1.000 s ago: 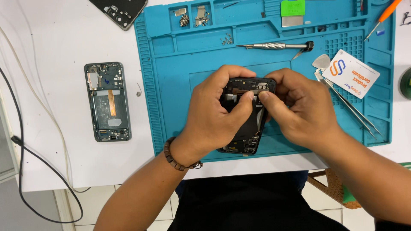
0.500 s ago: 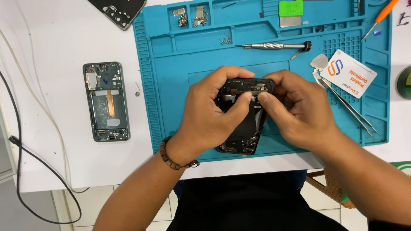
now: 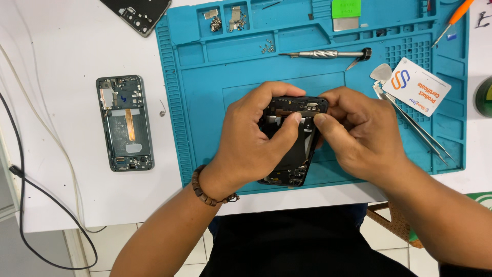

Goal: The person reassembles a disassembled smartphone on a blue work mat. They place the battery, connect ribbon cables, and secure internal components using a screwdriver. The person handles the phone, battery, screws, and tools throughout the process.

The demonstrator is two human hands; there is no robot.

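1. Step in hand: both hands grip an opened black phone (image 3: 293,141), held just above the middle of the blue repair mat (image 3: 205,113). It appears to be a component-level step, a small part near the upper end of the phone's interior being seated or freed.
2. Left hand (image 3: 253,141): curled around the phone's left edge, thumb pressed down onto the interior near the top.
3. Right hand (image 3: 359,136): wrapped around the right edge, thumb tip meeting the left thumb over the same spot, so the two thumbs pinch or press there together.
4. Next move, as a judgement: fine, steady fingertip pressure at the thumb contact point, the phone kept level, with no slip toward the exposed parts.
5. Nearby: a metal screwdriver (image 3: 328,53) lies on the mat above the hands; tweezers (image 3: 415,125) and a white card (image 3: 416,86) lie at the right; a second opened phone frame (image 3: 124,123) rests on the white table (image 3: 66,56), well apart to the left.
6. Hidden or unclear: the part under the thumbs is covered; most of the phone's sides sit behind the fingers; the small screws (image 3: 266,47) are too small to count; a dark device at the top left is cut off by the edge.
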